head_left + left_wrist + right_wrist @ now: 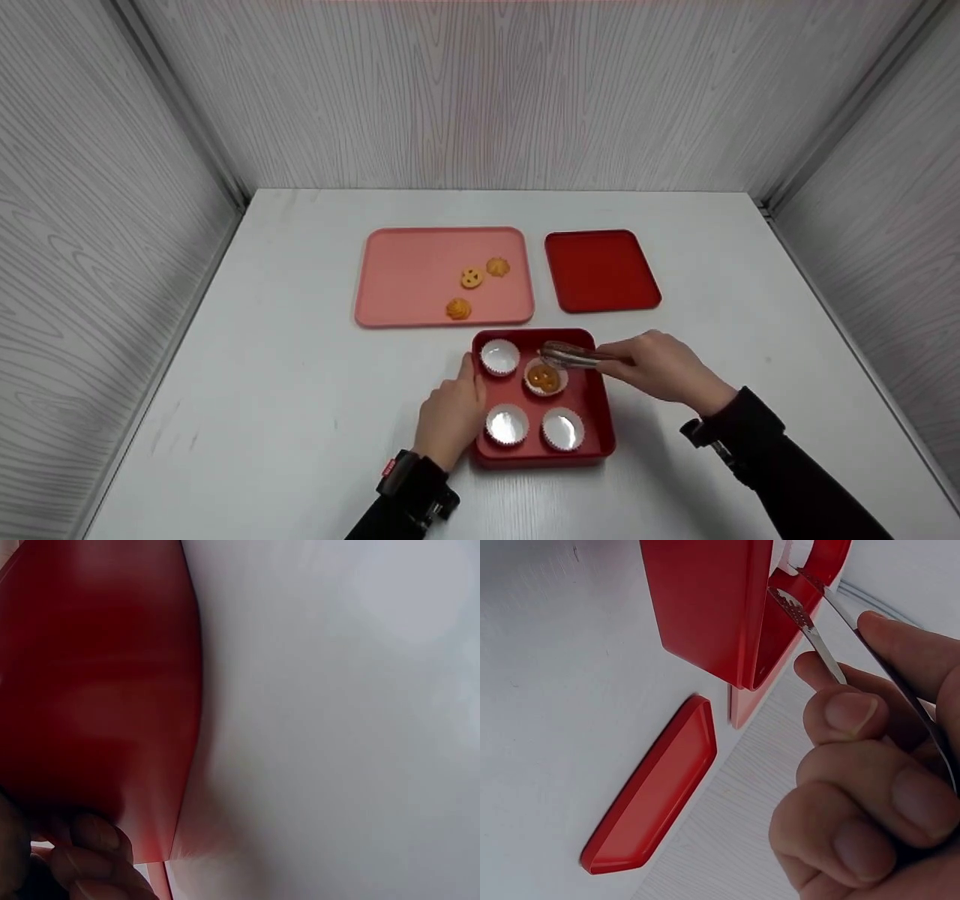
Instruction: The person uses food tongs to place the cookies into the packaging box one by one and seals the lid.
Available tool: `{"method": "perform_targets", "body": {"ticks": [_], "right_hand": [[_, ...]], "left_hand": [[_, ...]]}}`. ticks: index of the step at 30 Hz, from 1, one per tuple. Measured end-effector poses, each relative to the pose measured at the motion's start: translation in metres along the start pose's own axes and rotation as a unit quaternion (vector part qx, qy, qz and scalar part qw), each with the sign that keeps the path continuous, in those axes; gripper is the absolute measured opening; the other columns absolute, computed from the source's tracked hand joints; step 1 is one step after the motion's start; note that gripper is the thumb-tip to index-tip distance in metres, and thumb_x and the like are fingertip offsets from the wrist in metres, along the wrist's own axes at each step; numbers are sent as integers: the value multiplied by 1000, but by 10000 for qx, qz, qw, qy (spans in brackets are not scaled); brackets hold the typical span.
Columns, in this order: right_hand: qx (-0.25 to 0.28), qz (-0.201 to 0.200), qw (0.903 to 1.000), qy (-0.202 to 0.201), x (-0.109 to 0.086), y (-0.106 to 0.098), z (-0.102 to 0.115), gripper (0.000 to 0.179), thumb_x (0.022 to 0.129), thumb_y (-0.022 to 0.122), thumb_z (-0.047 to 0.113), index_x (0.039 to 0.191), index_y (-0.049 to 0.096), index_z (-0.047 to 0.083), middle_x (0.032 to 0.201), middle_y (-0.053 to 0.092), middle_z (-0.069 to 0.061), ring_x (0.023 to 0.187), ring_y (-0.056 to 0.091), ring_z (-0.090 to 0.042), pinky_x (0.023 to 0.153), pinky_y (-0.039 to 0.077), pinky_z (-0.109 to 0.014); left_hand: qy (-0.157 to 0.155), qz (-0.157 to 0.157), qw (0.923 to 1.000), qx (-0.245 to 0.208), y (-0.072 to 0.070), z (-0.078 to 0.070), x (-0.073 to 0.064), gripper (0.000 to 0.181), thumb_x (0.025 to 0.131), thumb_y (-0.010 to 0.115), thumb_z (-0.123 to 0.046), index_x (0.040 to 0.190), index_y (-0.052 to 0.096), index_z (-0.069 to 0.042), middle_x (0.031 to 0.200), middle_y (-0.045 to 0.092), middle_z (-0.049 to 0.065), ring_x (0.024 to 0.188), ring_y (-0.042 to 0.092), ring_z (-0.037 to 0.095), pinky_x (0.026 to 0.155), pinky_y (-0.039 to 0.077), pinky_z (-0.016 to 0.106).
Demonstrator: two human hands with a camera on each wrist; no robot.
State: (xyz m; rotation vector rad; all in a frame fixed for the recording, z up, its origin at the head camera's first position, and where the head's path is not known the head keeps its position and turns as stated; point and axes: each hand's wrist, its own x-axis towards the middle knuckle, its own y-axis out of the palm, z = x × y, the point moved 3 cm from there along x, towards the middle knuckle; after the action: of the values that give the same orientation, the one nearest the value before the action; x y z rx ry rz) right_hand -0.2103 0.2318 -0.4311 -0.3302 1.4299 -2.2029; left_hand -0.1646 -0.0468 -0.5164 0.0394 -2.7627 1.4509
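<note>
A red box (544, 462) holds white paper baking cups, among them an upper-left cup (499, 357). In the upper-right cup lies a golden-brown cookie (543, 376) with holes in it. My left hand (451, 414) grips the box's left wall; in the left wrist view its fingers (101, 832) curl at the box's side. My right hand (660, 371) holds metal tongs (568, 355) over the cup with the cookie. Seen from the right wrist, the tongs' tips stand apart with nothing visible between them.
Behind the box lies a pink tray (420, 274) bearing a round cookie (472, 278) with holes and two swirled cookies, a near one (458, 308) and a far one (497, 266). To its right is a shallow red lid (604, 270). Grey wood-grain panels (450, 97) enclose the white table.
</note>
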Motion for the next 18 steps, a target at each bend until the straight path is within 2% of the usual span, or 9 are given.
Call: {"method": "perform_targets", "body": {"ticks": [11,18], "right_hand": [[134,-236,9994,-191,1,-9,1,22,97,72,25,118,78,19,86,71,11,70,56,-7,61,46,-27],[164,-470,9987,-72,9,-11,0,24,98,71,25,121,77,19,81,69,10,67,52,-10,60,43,-28]], "left_hand": [[-39,42,10000,-33,0,0,0,50,107,49,-27,148,49,1,92,72,27,76,71,43,63,54,56],[-76,90,9999,-19,0,0,0,51,107,49,-28,149,49,1,91,72,26,77,71,42,64,54,55]]}}
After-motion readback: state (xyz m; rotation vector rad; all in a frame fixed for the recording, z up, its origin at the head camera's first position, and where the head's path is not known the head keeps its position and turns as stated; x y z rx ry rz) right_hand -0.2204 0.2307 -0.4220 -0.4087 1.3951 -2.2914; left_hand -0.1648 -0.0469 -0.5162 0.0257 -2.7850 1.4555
